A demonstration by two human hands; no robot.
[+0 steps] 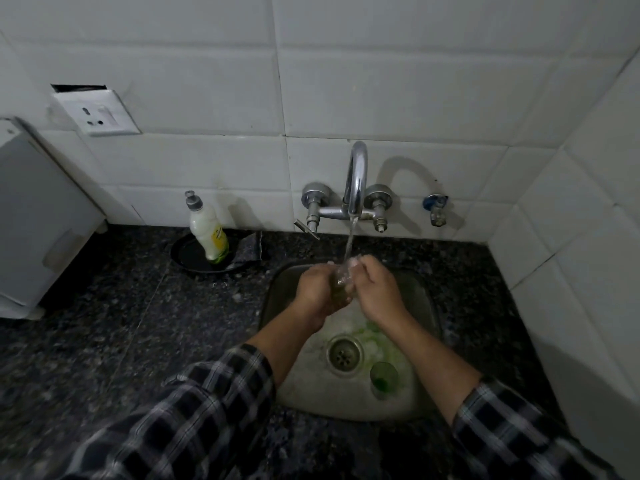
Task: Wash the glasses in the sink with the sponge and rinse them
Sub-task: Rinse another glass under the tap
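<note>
Below, green glass (383,380) in sink (302,388)

**One glass in hand, one in the basin**

A clear glass (341,282), blurred and wet under running water (349,242), is gripped between the left hand (313,289) and right hand (375,289), at 12 o'clock from the drain (344,353) of the steel sink (427,306). A green-tinted glass (382,377) stands upright on the sink floor at 4 o'clock from the drain.
</note>
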